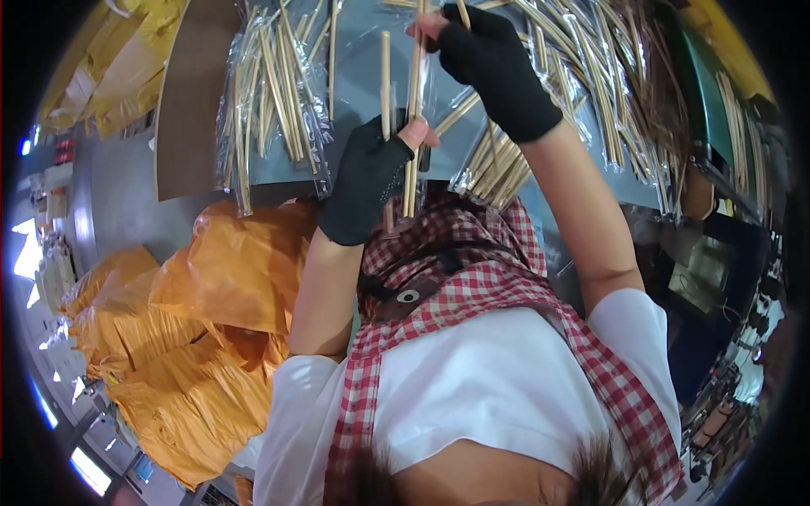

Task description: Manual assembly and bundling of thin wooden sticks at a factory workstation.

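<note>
Your left hand [369, 179], in a black fingerless glove, is clenched around a clear plastic sleeve [408, 169] with a pair of light wooden chopsticks [413, 126] running through it; the thumb presses the sticks against the gloved fingers. A single loose chopstick [386, 80] stands just beside that pair, its lower end tucked behind the same hand. Your right hand [494, 67], gloved the same way, is closed on the upper end of the pair, pinching it between thumb and fingertips near the far side of the grey work table [363, 80]. Both hands hold the same sticks, upright and a little tilted, above the middle of the table.

Around them the table is strewn with chopsticks. A heap of clear bags filled with chopsticks [274, 93] lies toward the table's left edge, touching a brown cardboard sheet [190, 101] that overhangs that side. More bagged and loose sticks [582, 76] spread across the right part of the table, and a smaller bundle [494, 164] lies just beneath your right wrist.

Off the table's left edge, orange plastic sacks [211, 337] are piled up. Nearest you, a red-and-white checked apron [472, 278] covers a white shirt [472, 388].
</note>
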Demonstrator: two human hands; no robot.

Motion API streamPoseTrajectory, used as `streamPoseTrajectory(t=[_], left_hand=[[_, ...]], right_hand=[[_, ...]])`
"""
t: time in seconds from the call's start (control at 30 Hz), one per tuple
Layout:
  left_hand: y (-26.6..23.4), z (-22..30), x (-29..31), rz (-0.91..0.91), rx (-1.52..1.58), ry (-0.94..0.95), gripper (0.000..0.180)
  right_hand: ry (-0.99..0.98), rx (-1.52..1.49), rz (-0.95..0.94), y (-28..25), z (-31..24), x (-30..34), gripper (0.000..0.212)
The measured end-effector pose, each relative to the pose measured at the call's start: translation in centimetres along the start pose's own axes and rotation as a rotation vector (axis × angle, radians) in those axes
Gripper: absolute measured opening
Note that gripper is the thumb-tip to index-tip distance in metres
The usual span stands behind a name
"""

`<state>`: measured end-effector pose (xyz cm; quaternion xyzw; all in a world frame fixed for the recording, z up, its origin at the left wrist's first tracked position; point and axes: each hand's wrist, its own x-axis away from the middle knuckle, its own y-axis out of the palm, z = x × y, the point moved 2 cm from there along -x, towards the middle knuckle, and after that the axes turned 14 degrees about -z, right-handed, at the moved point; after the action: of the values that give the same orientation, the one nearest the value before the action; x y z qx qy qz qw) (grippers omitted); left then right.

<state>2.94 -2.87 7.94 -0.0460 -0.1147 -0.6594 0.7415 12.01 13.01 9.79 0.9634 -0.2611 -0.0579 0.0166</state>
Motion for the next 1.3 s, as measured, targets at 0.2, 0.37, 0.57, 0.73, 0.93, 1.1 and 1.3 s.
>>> streamPoseTrajectory(t=[0.2, 0.37, 0.57, 0.73, 0.93, 1.1, 1.3], left_hand=[[0.8, 1.4, -0.4, -0.028, 0.121, 0.024, 0.036], [0.6, 0.7, -0.6, -0.021, 0.079, 0.072, 0.034], [0.6, 0.7, -0.7, -0.026, 0.107, 0.048, 0.033], [0.5, 0.5, -0.8, -0.058, 0.175, -0.034, 0.034], [-7.0, -0.9, -2.5, 0.310, -0.480, 0.064, 0.041], [-15.6, 3.2, -5.2, 0.557, -1.354, -0.119, 0.053], [-4.3, -0.5, -6.6, 0.286, -1.311, 0.520, 0.043]], right_hand=[[0.161, -0.274, 0.105, 0.2, 0.2, -0.3, 0.023], [0.217, -0.270, 0.133, 0.3, 1.0, -0.1, 0.021], [0.221, -0.260, 0.157, 0.2, 1.2, 0.0, 0.020], [0.117, -0.190, 0.130, -0.5, 3.9, 0.1, 0.027], [0.200, -0.238, 0.190, -1.7, 2.5, 1.3, 0.034], [0.230, -0.282, 0.183, -4.9, 1.6, 4.9, 0.025], [0.506, -0.875, 0.141, -1.9, 5.1, 11.3, 0.019]])
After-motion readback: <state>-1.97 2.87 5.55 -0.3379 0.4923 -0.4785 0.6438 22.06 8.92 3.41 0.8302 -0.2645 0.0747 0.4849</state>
